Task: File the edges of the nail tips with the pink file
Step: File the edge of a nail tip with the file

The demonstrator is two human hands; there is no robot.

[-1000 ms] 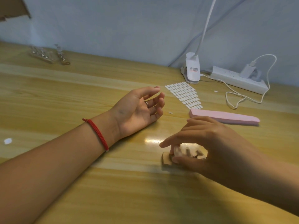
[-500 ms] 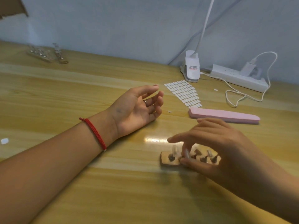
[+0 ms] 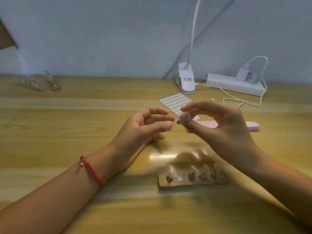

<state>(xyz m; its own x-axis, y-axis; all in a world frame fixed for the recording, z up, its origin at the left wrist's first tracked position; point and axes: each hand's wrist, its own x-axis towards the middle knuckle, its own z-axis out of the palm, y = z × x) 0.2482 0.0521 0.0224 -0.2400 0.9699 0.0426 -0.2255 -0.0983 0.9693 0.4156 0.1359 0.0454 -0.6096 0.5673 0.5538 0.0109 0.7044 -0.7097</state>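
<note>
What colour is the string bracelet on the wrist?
Red. The bracelet on the left wrist shows best in the head view.

Pink oblong foam file behind right hand; red woven bracelet below left hand; honey-grained wooden desk.

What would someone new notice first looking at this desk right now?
The two hands meet mid-frame above the table: the right hand pinches a nail tip, and the left hand is open close beside it. Next come the red bracelet on the left wrist and the wooden holder with other tips, in front of the hands. The pink file lies untouched behind the right hand.
</note>
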